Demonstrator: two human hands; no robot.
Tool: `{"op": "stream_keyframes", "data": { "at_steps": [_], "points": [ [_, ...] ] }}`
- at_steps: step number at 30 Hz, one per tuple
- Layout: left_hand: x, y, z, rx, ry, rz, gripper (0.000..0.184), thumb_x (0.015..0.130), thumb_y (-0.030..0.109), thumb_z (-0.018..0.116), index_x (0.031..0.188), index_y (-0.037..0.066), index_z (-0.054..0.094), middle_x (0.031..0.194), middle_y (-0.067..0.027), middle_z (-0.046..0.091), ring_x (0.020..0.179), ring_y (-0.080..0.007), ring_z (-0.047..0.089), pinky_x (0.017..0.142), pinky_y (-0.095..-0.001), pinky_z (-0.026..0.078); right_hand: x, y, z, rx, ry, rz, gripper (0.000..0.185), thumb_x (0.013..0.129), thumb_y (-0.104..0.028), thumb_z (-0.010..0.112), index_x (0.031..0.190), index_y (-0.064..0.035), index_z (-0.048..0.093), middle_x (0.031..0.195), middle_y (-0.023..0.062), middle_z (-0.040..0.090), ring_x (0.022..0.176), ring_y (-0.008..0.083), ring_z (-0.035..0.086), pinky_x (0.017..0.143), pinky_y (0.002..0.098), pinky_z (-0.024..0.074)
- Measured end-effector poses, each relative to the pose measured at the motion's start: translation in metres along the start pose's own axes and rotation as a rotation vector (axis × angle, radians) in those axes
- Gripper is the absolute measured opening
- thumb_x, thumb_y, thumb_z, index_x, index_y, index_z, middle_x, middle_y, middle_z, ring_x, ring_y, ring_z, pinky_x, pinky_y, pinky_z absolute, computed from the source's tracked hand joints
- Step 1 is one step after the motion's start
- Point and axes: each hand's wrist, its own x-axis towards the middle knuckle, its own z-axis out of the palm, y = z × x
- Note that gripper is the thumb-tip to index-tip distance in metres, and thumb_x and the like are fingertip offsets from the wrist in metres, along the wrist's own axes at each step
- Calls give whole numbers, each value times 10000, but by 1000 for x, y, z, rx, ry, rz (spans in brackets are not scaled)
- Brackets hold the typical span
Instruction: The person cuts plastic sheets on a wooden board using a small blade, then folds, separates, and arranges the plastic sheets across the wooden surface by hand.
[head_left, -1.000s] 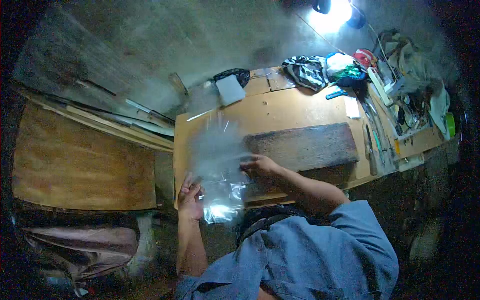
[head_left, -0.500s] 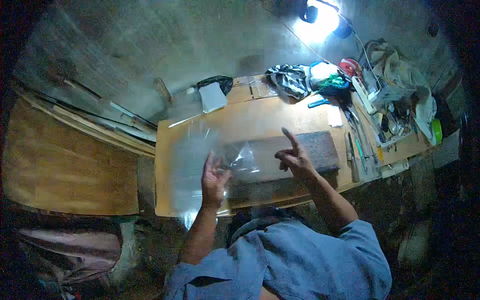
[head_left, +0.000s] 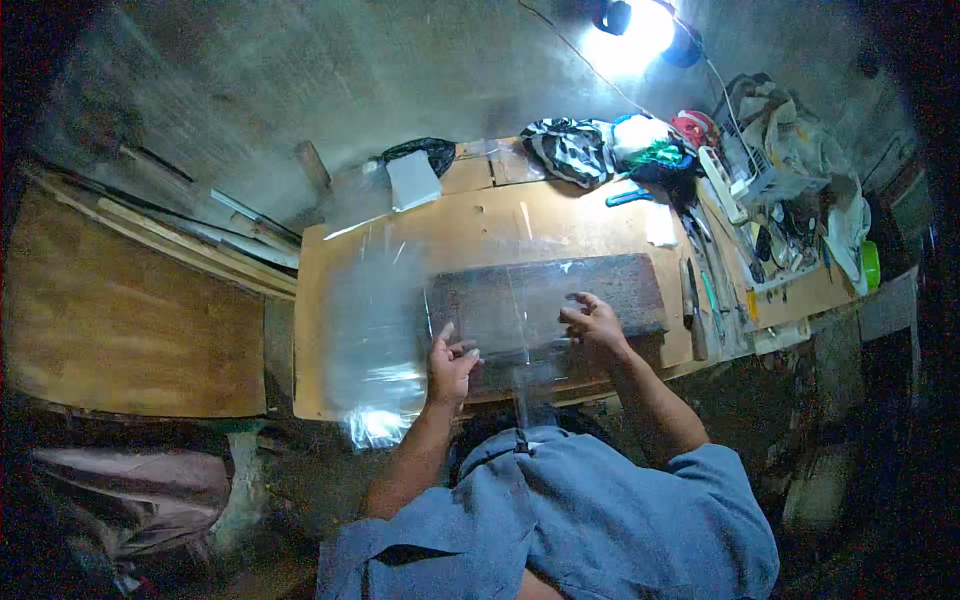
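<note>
A dark wooden block (head_left: 622, 290) lies on the light wooden table. Thin clear plastic film (head_left: 510, 318) extends over its left and middle part, with a bright line running down it. My left hand (head_left: 453, 368) is at the block's lower left corner, its fingers bent around the film's left side. Over the block's middle, my right hand (head_left: 595, 328) has curled fingers at the film's right side. The exact contact of the fingertips is hard to see. A pile of clear plastic sheets (head_left: 375, 335) lies left of the block, its shiny end over the front edge.
White pad (head_left: 413, 181) and black bag (head_left: 430, 152) at the back left. Striped bag (head_left: 570, 150), blue-handled tool (head_left: 628, 198) and lamp (head_left: 635, 35) at the back. Several long tools and a tray of small items (head_left: 790, 245) at right. Wooden board (head_left: 135, 310) at left.
My hands have moved from the plastic pile rightwards to the block. A piece of clear film is now spread over the block between them. The whole view has shifted somewhat.
</note>
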Motion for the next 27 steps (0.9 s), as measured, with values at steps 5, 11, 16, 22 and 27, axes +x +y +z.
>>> {"op": "stream_keyframes", "data": {
  "at_steps": [5, 11, 16, 22, 27],
  "points": [
    [-5, 12, 1, -78, 3, -35, 651, 813, 7, 639, 1372, 0, 306, 922, -89, 599, 786, -166, 601, 718, -298, 521, -10, -30, -2, -262, 101, -71, 336, 879, -161, 610, 1165, 7, 554, 885, 119, 673, 644, 132, 614, 534, 253, 484],
    [-16, -6, -18, 316, 151, 121, 489, 850, 93, 635, 1277, -30, 430, 877, -32, 557, 726, -88, 536, 675, -231, 466, 5, 12, -48, -594, 273, -311, 286, 841, -271, 598, 859, 1, 683, 809, 130, 692, 623, 194, 664, 608, 322, 508],
    [-21, -26, -18, 201, 70, 60, 416, 868, 134, 624, 1222, -23, 471, 876, -26, 558, 712, -86, 525, 647, -236, 459, -1, 29, -60, -688, 339, -250, 289, 839, -257, 606, 897, 17, 678, 775, 124, 684, 691, 181, 652, 618, 318, 488],
    [-31, -21, 8, 141, 118, -177, 399, 867, 242, 639, 1151, 10, 484, 844, -37, 578, 702, -109, 542, 593, -246, 442, 6, 35, -57, -553, 366, -230, 238, 871, -196, 608, 905, 37, 648, 730, 46, 632, 604, 107, 563, 555, 273, 457],
    [-29, -37, 9, 178, 99, -193, 389, 870, 278, 632, 1138, 28, 500, 830, -24, 576, 679, -96, 536, 558, -240, 426, 7, 24, -57, -363, 361, -53, 246, 885, -206, 592, 903, 33, 647, 747, 28, 628, 660, 90, 562, 599, 253, 449]
  ]
}}
